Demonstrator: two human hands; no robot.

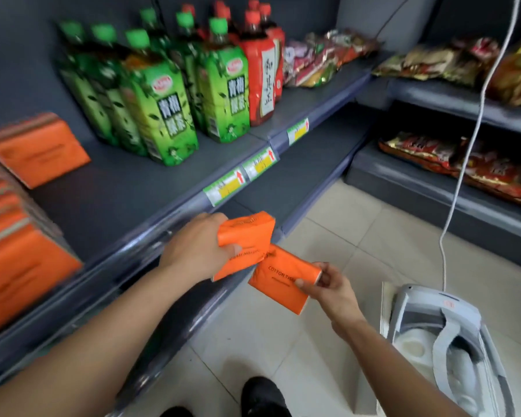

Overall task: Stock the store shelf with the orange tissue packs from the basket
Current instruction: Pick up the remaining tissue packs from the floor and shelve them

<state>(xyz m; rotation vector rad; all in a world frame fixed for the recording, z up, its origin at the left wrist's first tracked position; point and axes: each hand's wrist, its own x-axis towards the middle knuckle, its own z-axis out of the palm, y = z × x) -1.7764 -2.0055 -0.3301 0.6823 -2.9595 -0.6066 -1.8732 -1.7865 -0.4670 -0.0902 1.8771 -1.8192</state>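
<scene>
On the shelf [127, 188] at frame left, stacked packs [15, 254] already in; centre, gripping one orange pack [247, 236] in left hand [197, 251], pinching a second pack [278, 281] in right hand [328, 288], nothing orange in the basket [427, 299] lower right.

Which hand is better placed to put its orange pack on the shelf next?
Left, probably. The left hand holds the upper pack at the shelf edge, near the stacked packs; the right hand holds the lower pack farther out, over the floor.
</scene>
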